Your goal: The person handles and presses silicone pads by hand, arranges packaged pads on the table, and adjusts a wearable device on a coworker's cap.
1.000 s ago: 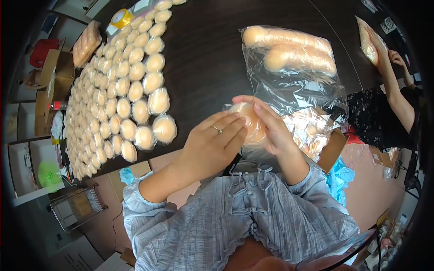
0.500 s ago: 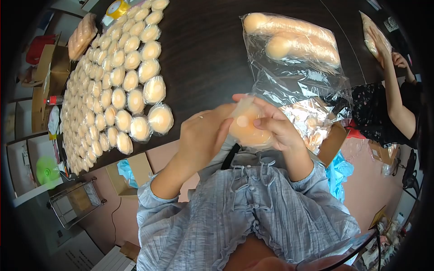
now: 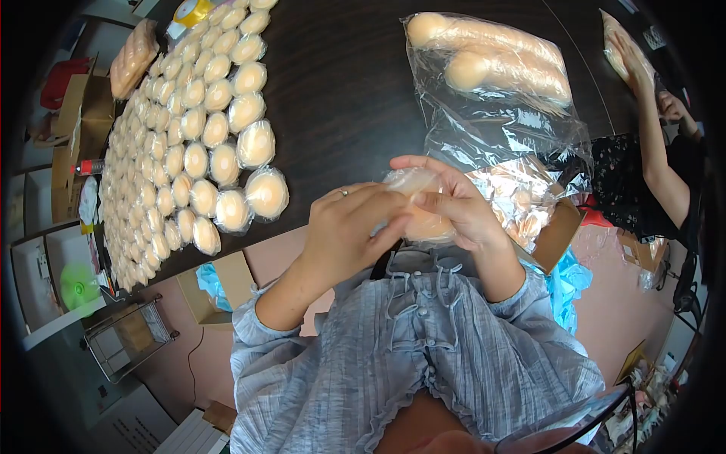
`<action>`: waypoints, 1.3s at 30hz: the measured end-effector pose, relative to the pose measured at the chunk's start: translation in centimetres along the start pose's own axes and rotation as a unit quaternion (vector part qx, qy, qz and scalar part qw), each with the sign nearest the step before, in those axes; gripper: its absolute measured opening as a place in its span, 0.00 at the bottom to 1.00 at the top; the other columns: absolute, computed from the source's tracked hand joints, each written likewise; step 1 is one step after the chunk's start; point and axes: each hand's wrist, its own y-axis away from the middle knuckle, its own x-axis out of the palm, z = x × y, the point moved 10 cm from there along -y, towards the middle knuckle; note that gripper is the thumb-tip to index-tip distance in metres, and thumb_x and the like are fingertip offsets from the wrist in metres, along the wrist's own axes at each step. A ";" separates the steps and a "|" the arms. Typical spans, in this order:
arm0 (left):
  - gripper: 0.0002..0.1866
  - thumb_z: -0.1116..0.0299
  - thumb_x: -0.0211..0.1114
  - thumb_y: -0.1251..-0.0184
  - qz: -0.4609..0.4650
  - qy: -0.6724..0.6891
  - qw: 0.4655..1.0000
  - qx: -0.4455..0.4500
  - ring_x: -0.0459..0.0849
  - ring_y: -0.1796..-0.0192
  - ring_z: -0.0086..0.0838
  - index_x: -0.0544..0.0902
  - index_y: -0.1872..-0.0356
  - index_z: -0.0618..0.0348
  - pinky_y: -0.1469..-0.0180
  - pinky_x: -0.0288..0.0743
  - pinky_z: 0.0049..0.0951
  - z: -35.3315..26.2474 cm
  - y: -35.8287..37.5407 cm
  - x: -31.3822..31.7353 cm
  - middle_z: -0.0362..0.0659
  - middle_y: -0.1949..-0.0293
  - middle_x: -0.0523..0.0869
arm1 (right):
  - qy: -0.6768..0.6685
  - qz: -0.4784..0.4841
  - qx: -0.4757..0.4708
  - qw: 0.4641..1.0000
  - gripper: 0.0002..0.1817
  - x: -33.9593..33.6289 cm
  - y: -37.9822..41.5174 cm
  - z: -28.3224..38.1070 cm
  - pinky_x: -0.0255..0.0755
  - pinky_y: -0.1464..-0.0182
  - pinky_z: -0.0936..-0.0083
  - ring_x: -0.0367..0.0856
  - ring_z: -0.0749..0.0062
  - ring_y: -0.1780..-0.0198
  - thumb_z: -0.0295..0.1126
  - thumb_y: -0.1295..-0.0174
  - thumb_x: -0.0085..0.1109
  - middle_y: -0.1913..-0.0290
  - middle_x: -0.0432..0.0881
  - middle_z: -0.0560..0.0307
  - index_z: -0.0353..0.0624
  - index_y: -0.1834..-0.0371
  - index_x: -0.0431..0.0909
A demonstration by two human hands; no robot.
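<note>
Between my hands, above the table's near edge, is a round beige pad in clear plastic film. My right hand grips its right side, with the thumb over the front and the fingers behind. My left hand, with a ring on one finger, closes its fingertips on the film at the pad's upper left. Those fingers partly cover the pad. To the left, many similar wrapped round pads lie in rows on the dark table.
A clear bag with two long stacks of beige pads lies ahead on the right. Below it stands an open cardboard box of wrapped pieces. Another person's arm rests on a packet at the far right. Yellow tape sits at upper left.
My left fingers have moved right, over the top of the pad, and now cover more of it. My right thumb has shifted slightly up and left.
</note>
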 end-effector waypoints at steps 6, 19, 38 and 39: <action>0.12 0.71 0.68 0.55 0.006 -0.041 0.999 -0.004 0.79 0.74 0.26 0.81 0.66 0.54 0.74 0.69 0.20 0.3 0.8 0.3 0.37 0.63 0.83 | -0.095 0.016 0.052 0.994 0.41 -0.3 0.2 -1.1 0.75 0.55 0.84 0.80 0.60 0.55 0.15 0.63 0.39 0.48 0.75 0.39 0.32 0.35 0.59; 0.12 0.77 0.67 0.56 0.056 -0.037 0.998 0.022 0.74 0.77 0.26 0.82 0.66 0.57 0.75 0.67 0.20 -1.0 0.3 1.0 0.40 0.68 0.83 | -0.104 0.071 0.028 0.992 0.45 -0.3 0.5 -1.6 0.74 0.50 0.77 0.77 0.53 0.49 0.20 0.68 0.42 0.44 0.71 0.35 0.31 0.33 0.55; 0.11 0.78 0.65 0.54 0.018 0.086 0.994 -0.069 0.74 0.79 0.28 0.79 0.65 0.58 0.76 0.68 0.23 0.9 0.4 0.1 0.40 0.68 0.81 | -0.134 0.050 0.055 0.988 0.44 0.1 0.4 -1.4 0.75 0.52 0.78 0.77 0.57 0.50 0.23 0.64 0.47 0.44 0.71 0.37 0.30 0.33 0.55; 0.12 0.78 0.65 0.54 0.028 0.082 0.995 -0.046 0.74 0.79 0.28 0.79 0.65 0.58 0.76 0.68 0.23 0.4 0.2 0.1 0.40 0.67 0.81 | -0.118 0.045 0.059 0.990 0.44 0.2 0.4 -1.2 0.75 0.52 0.78 0.77 0.57 0.50 0.23 0.64 0.47 0.44 0.71 0.37 0.30 0.33 0.55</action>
